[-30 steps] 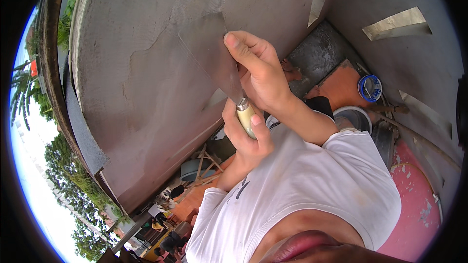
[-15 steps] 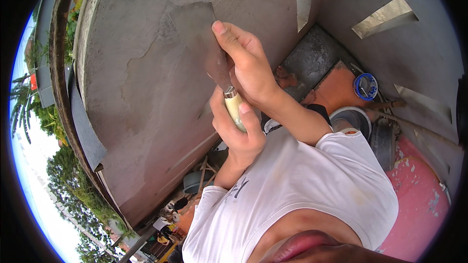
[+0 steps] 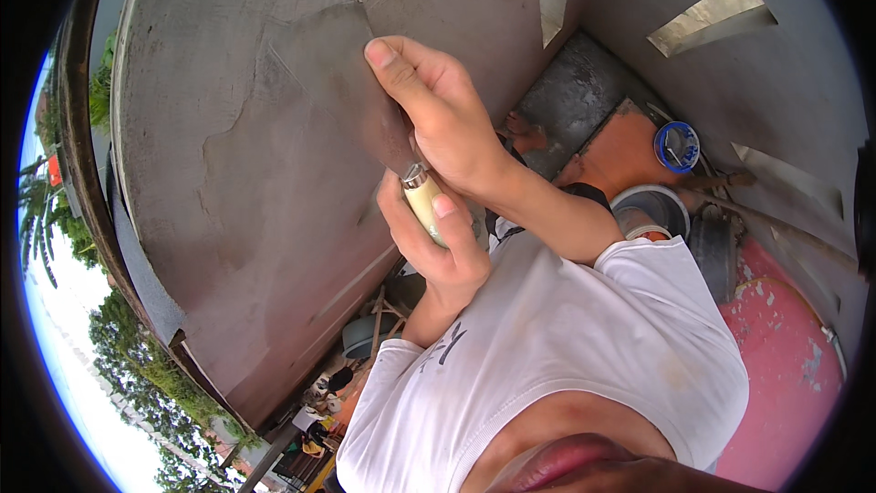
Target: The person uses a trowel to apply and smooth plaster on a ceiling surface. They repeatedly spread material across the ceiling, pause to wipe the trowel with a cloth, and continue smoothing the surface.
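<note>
A putty knife with a broad grey blade and a pale yellow handle lies along a grey plastered wall. My left hand is wrapped round the handle, thumb on top, just below the metal collar. Higher up, my right hand pinches the blade's right edge, with its thumb along the face and its other fingers partly hidden behind. The blade's colour nearly blends into the wall, so I cannot tell whether its whole face touches the plaster. A darker patch with an uneven outline marks the wall left of the blade.
A second wall with slots stands at the right. Below are a blue-rimmed bucket, a grey tub and a wooden stick. A dark beam curves along the left, with trees beyond. Another basin sits low, near clutter.
The view has shifted a little. Both hands and the putty knife appear slightly farther left, and the blade leans a bit more to the left. The grip is the same.
</note>
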A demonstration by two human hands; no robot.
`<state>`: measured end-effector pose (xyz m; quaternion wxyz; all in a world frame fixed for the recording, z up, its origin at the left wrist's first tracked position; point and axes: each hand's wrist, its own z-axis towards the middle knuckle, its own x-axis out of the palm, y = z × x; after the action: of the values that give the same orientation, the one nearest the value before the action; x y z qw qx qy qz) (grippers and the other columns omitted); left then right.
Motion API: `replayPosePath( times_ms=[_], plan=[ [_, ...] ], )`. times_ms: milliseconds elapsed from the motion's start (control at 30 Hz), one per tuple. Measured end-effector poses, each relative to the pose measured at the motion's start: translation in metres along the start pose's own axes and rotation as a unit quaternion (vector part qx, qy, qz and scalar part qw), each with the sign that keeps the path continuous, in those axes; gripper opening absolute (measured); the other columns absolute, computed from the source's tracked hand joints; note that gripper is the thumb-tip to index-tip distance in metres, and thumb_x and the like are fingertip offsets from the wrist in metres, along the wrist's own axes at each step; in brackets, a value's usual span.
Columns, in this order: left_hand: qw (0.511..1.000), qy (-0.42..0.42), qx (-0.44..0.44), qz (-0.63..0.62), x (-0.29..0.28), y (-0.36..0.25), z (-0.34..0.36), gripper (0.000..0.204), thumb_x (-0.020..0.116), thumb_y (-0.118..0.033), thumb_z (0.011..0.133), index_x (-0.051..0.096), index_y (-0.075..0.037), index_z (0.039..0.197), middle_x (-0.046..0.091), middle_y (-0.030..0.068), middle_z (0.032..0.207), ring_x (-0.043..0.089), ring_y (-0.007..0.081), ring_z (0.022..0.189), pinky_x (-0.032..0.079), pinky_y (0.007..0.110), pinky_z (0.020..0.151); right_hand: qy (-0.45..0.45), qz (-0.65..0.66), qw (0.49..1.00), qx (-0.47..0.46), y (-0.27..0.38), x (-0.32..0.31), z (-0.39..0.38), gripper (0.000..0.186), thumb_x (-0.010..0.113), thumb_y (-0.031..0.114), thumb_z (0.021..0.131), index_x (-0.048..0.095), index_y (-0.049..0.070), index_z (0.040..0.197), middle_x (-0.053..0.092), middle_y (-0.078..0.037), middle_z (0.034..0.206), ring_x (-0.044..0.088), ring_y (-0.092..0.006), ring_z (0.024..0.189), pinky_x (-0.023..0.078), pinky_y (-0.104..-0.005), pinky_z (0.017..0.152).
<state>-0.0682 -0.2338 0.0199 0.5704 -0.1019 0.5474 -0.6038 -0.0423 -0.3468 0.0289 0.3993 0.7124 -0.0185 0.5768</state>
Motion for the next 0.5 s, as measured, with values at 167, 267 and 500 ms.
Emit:
replayPosePath(
  times_ms=[167, 267, 500],
  plan=[
    [0.999, -0.019, -0.009, -0.034, -0.006, 0.0, -0.01, 0.048, 0.044, -0.026, 0.1, 0.041, 0.011, 0.131, 0.049, 0.0016, 0.065, 0.042, 0.0093, 0.057, 0.03, 0.026, 0.054, 0.018, -0.053, 0.998, -0.015, -0.014, 0.005, -0.005, 0.035, 0.054, 0.035, 0.106, 0.066, 0.003, 0.099, 0.052, 0.009, 0.073, 0.043, -0.0002, 0.067, 0.039, -0.0195, 0.059],
    [0.999, -0.019, 0.025, 0.016, -0.003, 0.001, 0.0, 0.049, 0.044, -0.026, 0.101, 0.04, 0.011, 0.133, 0.049, 0.0019, 0.067, 0.043, 0.0094, 0.059, 0.031, 0.026, 0.054, 0.006, 0.015, 1.0, 0.02, 0.004, 0.007, -0.001, 0.035, 0.054, 0.035, 0.106, 0.065, 0.003, 0.1, 0.052, 0.008, 0.072, 0.042, 0.0, 0.064, 0.038, -0.0197, 0.056],
    [0.999, -0.005, -0.016, -0.035, -0.007, 0.0, -0.013, 0.05, 0.044, -0.029, 0.102, 0.041, 0.011, 0.132, 0.05, 0.0021, 0.066, 0.042, 0.0089, 0.059, 0.031, 0.026, 0.055, 0.004, -0.005, 0.999, 0.035, -0.007, 0.003, -0.008, 0.036, 0.055, 0.036, 0.106, 0.065, 0.002, 0.1, 0.051, 0.009, 0.072, 0.042, -0.0001, 0.068, 0.039, -0.0196, 0.06]
  ],
)
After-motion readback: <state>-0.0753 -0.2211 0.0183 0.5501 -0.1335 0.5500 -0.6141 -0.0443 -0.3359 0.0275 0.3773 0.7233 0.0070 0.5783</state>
